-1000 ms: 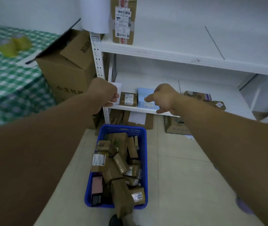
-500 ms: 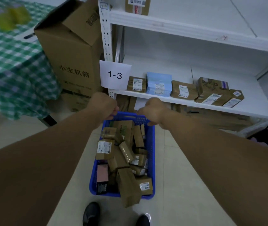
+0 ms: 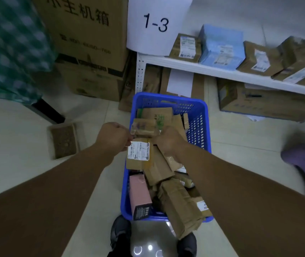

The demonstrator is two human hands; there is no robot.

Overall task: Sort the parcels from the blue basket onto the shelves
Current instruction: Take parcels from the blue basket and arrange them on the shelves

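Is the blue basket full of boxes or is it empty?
Full. The blue basket is heaped with brown parcels and a pink box; one sticks out past its near rim.

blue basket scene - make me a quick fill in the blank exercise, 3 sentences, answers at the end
1. The paper sign at the shelf's left end reads ___.
2. Among the brown parcels on the shelf, one parcel is light ___.
3. In the blue basket, the box at the near left corner is ___ with a dark end.

Missing words: 1-3; blue; pink.
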